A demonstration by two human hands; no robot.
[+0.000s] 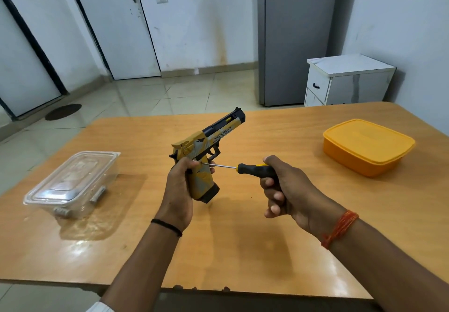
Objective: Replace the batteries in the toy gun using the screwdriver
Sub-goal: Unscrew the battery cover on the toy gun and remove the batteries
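Above the worktop (243, 251), the left hand (178, 190) has its fingers clamped on the toy gun (206, 151) grip; right hand (281, 188) fingers wrap the screwdriver (255, 169), tip touching the gun's grip.

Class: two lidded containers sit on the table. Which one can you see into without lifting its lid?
The clear plastic container beyond the left hand: its walls and lid are transparent. The orange container on the right is opaque.
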